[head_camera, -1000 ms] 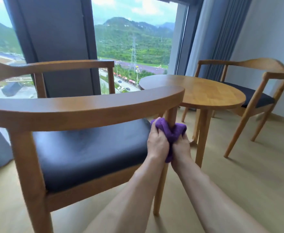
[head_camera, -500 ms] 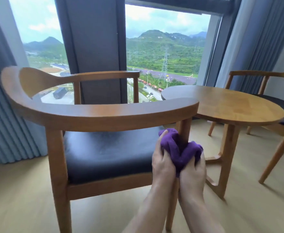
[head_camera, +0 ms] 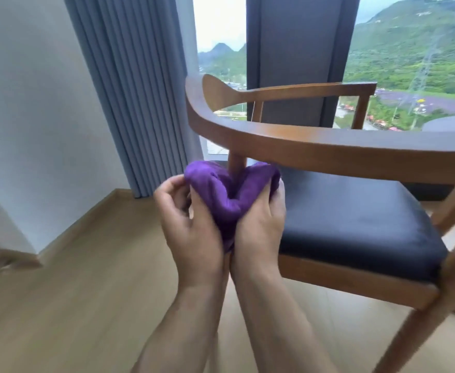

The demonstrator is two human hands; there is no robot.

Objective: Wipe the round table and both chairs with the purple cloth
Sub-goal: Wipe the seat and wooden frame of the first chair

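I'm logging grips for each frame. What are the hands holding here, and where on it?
Both hands grip the purple cloth, bunched around a chair post: the left hand on its left side, the right hand on its right.

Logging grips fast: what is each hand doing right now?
Left hand: fingers curled, holding the purple cloth at the chair post.
Right hand: gripping the same cloth.

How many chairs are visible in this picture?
1. The wooden chair stands right of centre, before the window; both hands wrap the purple cloth around its post. Another chair may be out of view.
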